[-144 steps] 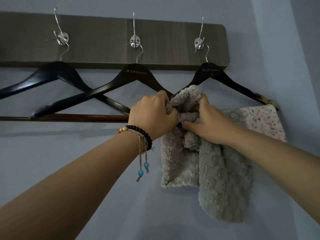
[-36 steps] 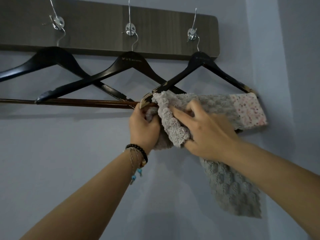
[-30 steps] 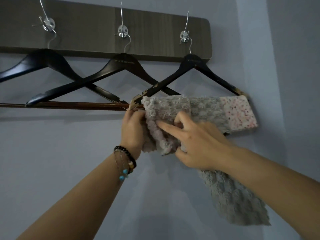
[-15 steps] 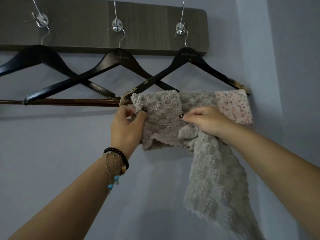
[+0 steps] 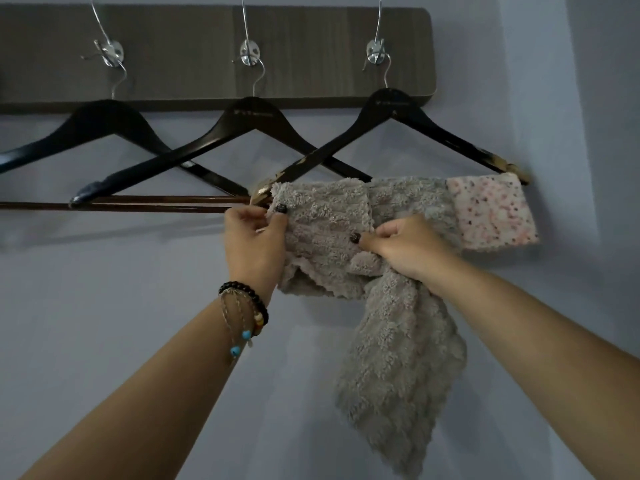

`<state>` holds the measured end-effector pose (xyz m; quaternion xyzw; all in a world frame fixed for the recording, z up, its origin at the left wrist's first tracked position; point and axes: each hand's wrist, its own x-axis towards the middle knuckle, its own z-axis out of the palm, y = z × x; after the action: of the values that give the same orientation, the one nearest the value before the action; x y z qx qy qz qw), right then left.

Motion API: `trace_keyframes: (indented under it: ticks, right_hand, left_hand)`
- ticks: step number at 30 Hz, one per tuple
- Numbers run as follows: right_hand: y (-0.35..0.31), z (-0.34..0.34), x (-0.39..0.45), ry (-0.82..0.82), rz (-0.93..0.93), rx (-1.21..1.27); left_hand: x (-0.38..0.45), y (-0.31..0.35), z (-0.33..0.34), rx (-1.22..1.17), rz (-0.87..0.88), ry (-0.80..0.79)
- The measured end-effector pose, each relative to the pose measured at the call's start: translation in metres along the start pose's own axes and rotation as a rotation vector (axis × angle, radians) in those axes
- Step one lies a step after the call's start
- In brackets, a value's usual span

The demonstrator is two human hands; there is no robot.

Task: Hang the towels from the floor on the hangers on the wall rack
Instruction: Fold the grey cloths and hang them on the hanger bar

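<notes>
A fluffy grey towel (image 5: 325, 233) is draped over the bottom bar of the right black hanger (image 5: 391, 109); its long tail hangs down to the lower right. My left hand (image 5: 254, 240) pinches the towel's left edge by the hanger's worn left tip. My right hand (image 5: 405, 247) pinches the right edge of the front flap. A small speckled pink-and-white towel (image 5: 491, 213) hangs on the same bar at its right end. The dark wooden wall rack (image 5: 311, 50) carries three metal hooks.
Two more black hangers, the middle hanger (image 5: 249, 117) and the left hanger (image 5: 104, 121), hang on the rack and overlap; their bars (image 5: 138, 202) carry nothing. A wall corner (image 5: 585, 168) stands just right of the rack. Beaded bracelets (image 5: 246, 306) circle my left wrist.
The bunched grey towel has been spread flat along the hanger bar, and my hands have moved apart to its two edges. My right hand went from flat fingers to a pinch.
</notes>
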<state>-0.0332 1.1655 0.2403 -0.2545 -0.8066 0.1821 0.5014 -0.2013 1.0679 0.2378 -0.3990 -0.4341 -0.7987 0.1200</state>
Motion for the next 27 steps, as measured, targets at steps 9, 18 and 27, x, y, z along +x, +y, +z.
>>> trace_keyframes:
  ticks: [9,18,27]
  right_hand:
    - [-0.012,-0.035,0.006,0.193,-0.327,-0.35]
    - [-0.038,-0.028,0.023,0.122,-0.429,-0.444]
    - [-0.11,-0.011,0.028,0.13,-0.58,-0.483]
  left_hand:
    - [0.017,-0.004,-0.002,0.206,0.039,-0.101]
    - [0.016,0.001,-0.037,0.386,0.02,-0.094]
    - [0.049,0.036,-0.065,0.61,0.329,-0.058]
